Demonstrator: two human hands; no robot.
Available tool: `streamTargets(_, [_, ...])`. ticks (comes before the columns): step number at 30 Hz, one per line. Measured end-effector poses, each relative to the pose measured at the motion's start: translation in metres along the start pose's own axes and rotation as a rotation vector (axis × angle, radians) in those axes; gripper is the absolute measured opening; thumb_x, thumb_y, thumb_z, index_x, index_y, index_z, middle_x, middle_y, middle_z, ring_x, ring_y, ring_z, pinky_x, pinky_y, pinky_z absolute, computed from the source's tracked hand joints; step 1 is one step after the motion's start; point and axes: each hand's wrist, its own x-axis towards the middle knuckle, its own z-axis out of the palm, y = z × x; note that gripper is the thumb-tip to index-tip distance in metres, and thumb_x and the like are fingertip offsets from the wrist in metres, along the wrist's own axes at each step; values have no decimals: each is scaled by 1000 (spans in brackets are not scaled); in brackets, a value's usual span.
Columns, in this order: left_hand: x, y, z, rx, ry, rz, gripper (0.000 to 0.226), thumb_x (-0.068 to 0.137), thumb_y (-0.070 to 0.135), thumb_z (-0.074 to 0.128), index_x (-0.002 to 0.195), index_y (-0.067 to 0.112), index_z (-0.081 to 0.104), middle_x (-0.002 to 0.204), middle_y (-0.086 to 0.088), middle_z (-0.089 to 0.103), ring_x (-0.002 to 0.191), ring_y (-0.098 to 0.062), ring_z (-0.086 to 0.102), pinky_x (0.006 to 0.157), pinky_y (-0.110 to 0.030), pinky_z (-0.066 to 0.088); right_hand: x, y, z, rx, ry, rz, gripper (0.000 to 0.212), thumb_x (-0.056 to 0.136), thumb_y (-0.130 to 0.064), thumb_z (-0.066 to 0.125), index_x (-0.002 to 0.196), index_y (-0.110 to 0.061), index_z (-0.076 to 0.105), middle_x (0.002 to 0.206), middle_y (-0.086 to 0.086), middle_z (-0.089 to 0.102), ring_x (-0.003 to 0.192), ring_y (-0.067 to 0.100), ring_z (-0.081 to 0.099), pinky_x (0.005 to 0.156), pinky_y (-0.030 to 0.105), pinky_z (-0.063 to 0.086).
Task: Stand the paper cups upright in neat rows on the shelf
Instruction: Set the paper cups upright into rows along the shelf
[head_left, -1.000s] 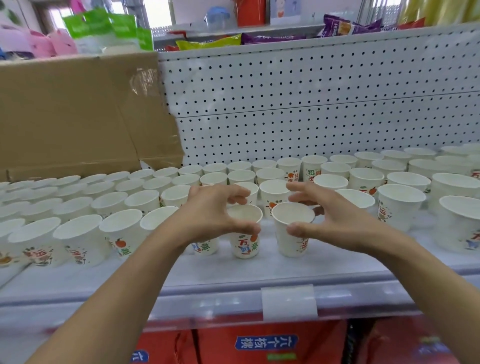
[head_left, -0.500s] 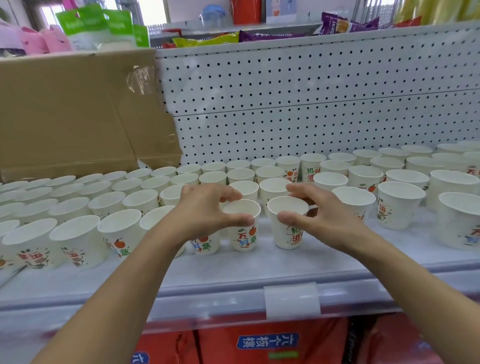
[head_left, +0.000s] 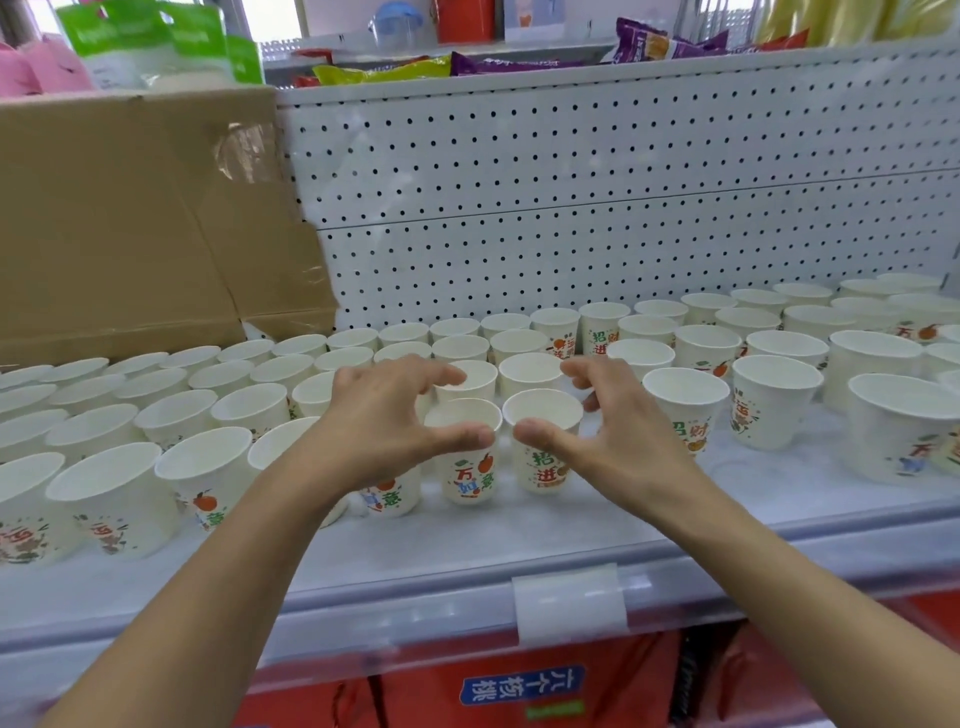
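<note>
One red carton (head_left: 597, 691) with a blue label is sitting closest to me, under the shelf (head_left: 519, 543). A clear tag holder (head_left: 569, 603) is clipping onto the shelf's front rail.

I am reaching both arms over that rail. My left hand (head_left: 384, 426) is curling around the left front cup (head_left: 467, 480). Its thumb is pressing the near rim and its fingers are arching over the far side. My right hand (head_left: 618, 441) is mirroring it on the right front cup (head_left: 543, 470), thumb at the near rim and fingers bending behind. Both cups are standing upright just beside each other, near the shelf's front edge.

More paper cups (head_left: 176, 415) are standing upright in tight rows to the left and behind my hands. Those to the right (head_left: 774, 410) are sitting more loosely, with gaps between them.

A white pegboard panel (head_left: 571, 197) is backing the shelf. A cardboard box (head_left: 130, 223) is leaning against it at the left. Snack bags (head_left: 384, 70) are lying beyond its top edge.
</note>
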Motion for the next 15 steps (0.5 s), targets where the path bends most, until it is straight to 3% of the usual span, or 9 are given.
streamTargets(2, [-1, 11, -2, -38, 38, 45, 66, 70, 71, 57, 127, 40, 53, 126, 22, 51, 118, -2, 40, 107, -37, 26, -3, 7, -20, -31, 101, -59, 66, 77, -67, 55, 128, -24, 51, 119, -12, 49, 112, 11, 47, 91, 32, 44])
streamTargets(6, [10, 44, 6, -162, 82, 245, 42, 82, 58, 58, 120, 41, 59, 125, 23, 54, 123, -2, 43, 111, -44, 28, -2, 42, -81, -133, 255, -71, 22, 91, -25, 61, 111, -19, 66, 111, -6, 60, 112, 20, 51, 93, 37, 43])
streamTargets(10, [40, 93, 33, -186, 4, 404, 33, 90, 40, 60, 123, 36, 61, 127, 19, 57, 124, -3, 43, 110, -40, 30, -1, 76, -122, -368, 140, 11, 26, 89, -22, 63, 115, -18, 66, 118, 1, 64, 117, 21, 45, 95, 33, 35])
streamTargets(13, [65, 122, 54, -39, -106, 486, 39, 90, 37, 62, 129, 34, 57, 133, 16, 56, 126, -6, 42, 110, -37, 27, -1, 90, -137, -601, 35, 68, 37, 89, -31, 63, 124, -17, 61, 124, 4, 61, 121, 25, 43, 99, 41, 35])
streamTargets(15, [79, 131, 62, 64, -180, 487, 36, 89, 35, 65, 124, 34, 61, 125, 17, 61, 120, -5, 47, 105, -33, 27, 1, 96, -141, -709, -52, 83, 35, 90, -36, 61, 120, -19, 63, 117, 1, 64, 116, 25, 46, 95, 39, 35])
